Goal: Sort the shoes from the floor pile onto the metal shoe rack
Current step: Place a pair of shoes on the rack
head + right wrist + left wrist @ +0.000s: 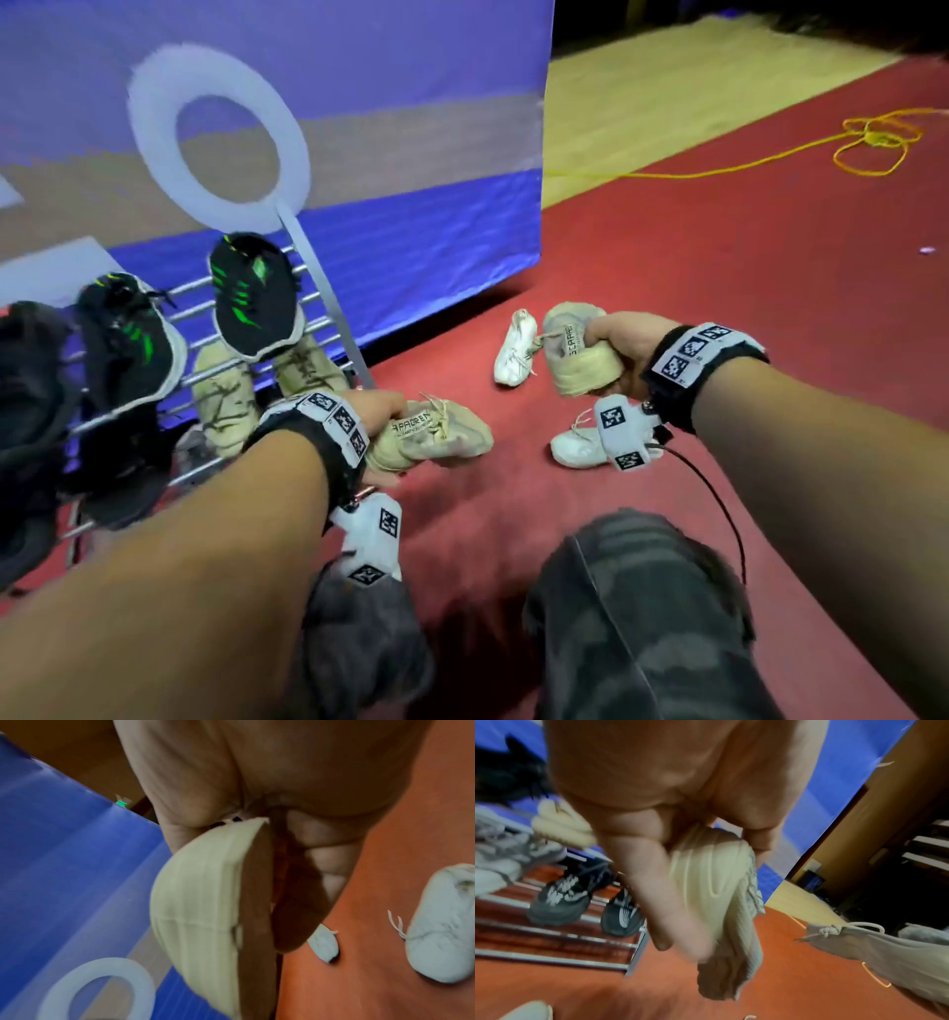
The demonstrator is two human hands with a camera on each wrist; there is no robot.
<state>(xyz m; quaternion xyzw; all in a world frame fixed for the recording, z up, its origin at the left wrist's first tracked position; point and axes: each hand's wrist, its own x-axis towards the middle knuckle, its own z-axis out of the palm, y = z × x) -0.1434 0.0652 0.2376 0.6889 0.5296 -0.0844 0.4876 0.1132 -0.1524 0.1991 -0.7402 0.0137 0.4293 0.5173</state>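
a person kneels on a red carpet (719, 288) with a beige knit sneaker in each hand. the left hand (377, 406) grips one beige sneaker (436, 437) by its heel end, toe pointing right, just above the carpet and beside the right end of the metal shoe rack (215, 313); from the left wrist view its fingers (654, 892) curl along the ribbed cream sole (713, 882), thumb on the far side. the right hand (616, 339) holds the second beige sneaker (575, 349) raised off the floor, heel toward the camera — the right wrist view shows fingers (326, 874) wrapped under the brown outsole, thumb on the opposite side of the shoe.

two small white sneakers remain on the carpet: one (516, 347) just left of the raised shoe, the other (580, 444) below the right wrist, partly hidden by the wrist camera mount.

on the rack's upper bars sit a black sneaker with green marks (254, 295), a second of the same kind (131, 334) to its left and a dark shoe (25, 370) at the far left edge. two more beige sneakers (226, 390) rest on the tier below — the left wrist view shows grey-and-black sneakers (562, 898) on a lower tier.

a blue banner with a white ring (215, 139) stands behind the rack, and a yellow cord (868, 144) lies coiled on the floor far right.
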